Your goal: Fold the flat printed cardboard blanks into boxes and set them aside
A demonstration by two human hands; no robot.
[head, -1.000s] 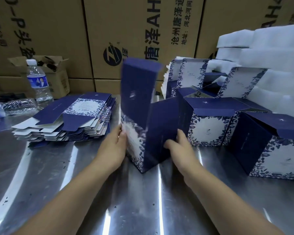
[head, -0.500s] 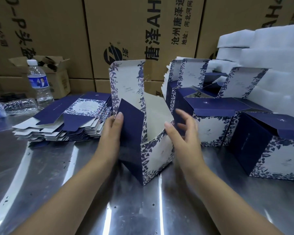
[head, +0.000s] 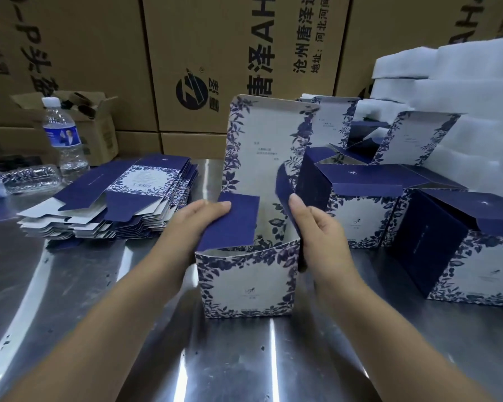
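Near the counter's [head: 244,358] front edge the box [head: 247,282] stands open: left hand [head: 192,224] flat on its left flap [head: 233,224], right hand [head: 317,227] pinching the right flap [head: 285,195]. Push unevenly and a flap probably buckles, so the lid [head: 262,140] behind won't tuck cleanly.

— How are the arms dressed?
— Bare, both: left forearm [head: 114,314] and right forearm [head: 389,329], as far as the view reaches.
— And the hands?
— Left hand [head: 192,224] and right hand [head: 320,227] bare too (short, plain nails [head: 294,202]).
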